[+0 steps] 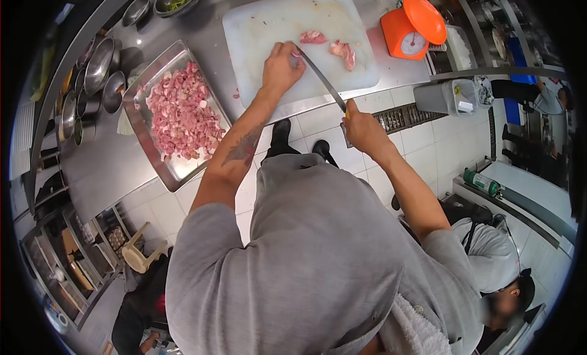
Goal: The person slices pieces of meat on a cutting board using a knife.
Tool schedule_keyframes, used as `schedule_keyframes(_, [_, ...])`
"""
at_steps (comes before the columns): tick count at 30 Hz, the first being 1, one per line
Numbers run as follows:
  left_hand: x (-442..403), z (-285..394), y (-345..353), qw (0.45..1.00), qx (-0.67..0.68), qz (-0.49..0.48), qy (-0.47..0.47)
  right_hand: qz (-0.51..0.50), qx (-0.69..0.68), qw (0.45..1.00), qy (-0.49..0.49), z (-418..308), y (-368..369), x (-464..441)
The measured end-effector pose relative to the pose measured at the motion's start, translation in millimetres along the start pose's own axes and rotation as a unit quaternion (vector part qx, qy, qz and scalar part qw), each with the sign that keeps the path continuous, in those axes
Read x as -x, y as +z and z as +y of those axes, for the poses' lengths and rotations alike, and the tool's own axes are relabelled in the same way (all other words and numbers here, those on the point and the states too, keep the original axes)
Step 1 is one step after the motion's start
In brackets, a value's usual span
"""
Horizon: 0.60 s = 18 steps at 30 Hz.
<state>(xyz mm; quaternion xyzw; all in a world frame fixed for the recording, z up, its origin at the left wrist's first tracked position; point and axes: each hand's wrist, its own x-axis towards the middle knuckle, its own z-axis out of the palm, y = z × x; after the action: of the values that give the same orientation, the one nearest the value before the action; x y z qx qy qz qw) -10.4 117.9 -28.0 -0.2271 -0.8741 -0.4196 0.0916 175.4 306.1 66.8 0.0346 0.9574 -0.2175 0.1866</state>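
My right hand [365, 132] is wrapped round the yellow handle of a long knife [323, 80]. Its blade slants up and left across the white cutting board [257, 31], the tip reaching my left hand [282, 67]. The left fingers are curled together over the board, pinching a small pinkish piece of meat [296, 52], partly hidden by them. Two larger pieces of raw meat lie beyond the blade: one flat piece [313, 37] and one paler, fatty piece [343, 54] farther right. To the left stands a metal tray [174, 179] with a heap of diced meat [183, 113].
An orange kitchen scale [413, 31] stands right of the board. Metal bowls [101, 64] crowd the table's left side; another bowl [177, 1] at the back holds something green. A grey bin [437, 99] is at right. Other people [495, 251] are nearby behind me.
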Motion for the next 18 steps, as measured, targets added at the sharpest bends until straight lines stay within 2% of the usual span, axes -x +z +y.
schedule_keyframes(6, [-9,-5,1,0.999,-0.032,-0.031,0.001,-0.026,-0.009,0.999,0.023,-10,-15,7])
schedule_keyframes(11, [-12,-13,1,0.998,-0.035,-0.039,0.036,0.065,-0.049,0.996,-0.043,-7,9,-64])
schedule_keyframes(14, [-6,-11,-5,0.999,-0.021,-0.030,0.025,0.037,-0.033,0.998,-0.036,-8,5,-91])
schedule_keyframes(18, [-3,-23,-7,0.998,0.037,-0.047,0.001,0.055,-0.085,0.995,0.013,-22,-30,-43])
